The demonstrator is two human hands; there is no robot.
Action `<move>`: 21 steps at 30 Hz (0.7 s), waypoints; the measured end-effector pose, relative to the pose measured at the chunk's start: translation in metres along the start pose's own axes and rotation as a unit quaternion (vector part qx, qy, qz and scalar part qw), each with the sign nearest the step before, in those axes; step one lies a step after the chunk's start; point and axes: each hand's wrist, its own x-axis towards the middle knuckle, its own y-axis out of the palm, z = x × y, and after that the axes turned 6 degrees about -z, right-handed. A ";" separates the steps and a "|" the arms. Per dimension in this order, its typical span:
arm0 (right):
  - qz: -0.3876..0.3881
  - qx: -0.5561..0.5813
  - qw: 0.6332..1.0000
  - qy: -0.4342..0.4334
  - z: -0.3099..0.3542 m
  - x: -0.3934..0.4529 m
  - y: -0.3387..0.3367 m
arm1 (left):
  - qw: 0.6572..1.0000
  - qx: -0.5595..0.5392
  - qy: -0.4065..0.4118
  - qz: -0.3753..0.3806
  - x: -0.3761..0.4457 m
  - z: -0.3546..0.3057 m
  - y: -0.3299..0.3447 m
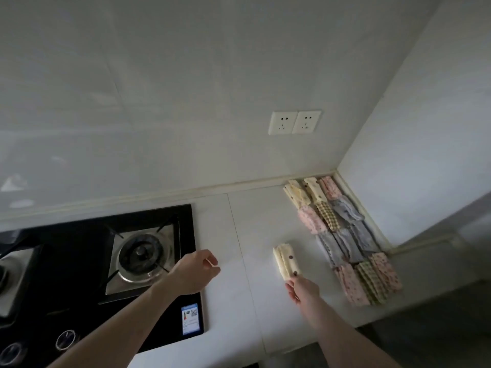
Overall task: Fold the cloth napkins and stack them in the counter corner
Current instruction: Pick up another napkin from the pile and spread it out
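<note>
Our right hand (301,288) pinches the near end of a folded cream napkin (285,260) lying on the surface (239,235); the left hand (198,269) hangs loosely curled, empty. We should slide it flat beside the rows (342,235) in the corner.

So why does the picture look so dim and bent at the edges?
Head view: the light is low and flat, so the folded napkins look soft and grainy; the wide lens bows the wall and counter lines; pale glare smears the glossy tiles at left.
</note>
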 end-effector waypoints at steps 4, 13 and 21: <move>0.017 -0.008 1.000 0.002 -0.005 0.015 0.009 | 0.999 0.043 0.003 -0.004 -0.003 0.000 -0.003; 0.056 0.032 0.998 0.023 0.047 0.054 0.027 | 0.998 0.045 -0.029 -0.028 -0.006 -0.009 0.006; 0.100 0.028 0.995 0.009 0.115 0.096 0.047 | 0.994 0.005 -0.066 -0.089 0.004 -0.024 0.015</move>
